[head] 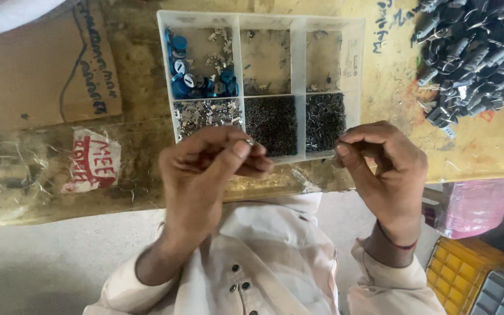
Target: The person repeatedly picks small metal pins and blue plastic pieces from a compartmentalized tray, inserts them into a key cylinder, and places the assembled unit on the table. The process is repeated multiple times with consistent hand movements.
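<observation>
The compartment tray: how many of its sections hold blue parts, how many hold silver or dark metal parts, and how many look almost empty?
Compartment tray, sections by contents:
Blue caps: 1
Silver metal parts: 1
Dark metal parts: 2
Almost empty: 2
Total: 6

Translucent smooth plastic tray (300, 58) (shiny metal bits inside) on rough, worn wooden bench (135, 105)

Left hand (205, 169) pinching a small metal piece (250, 142), right hand (383, 169) perhaps pinching another, over a compartment tray (298, 58)
</observation>
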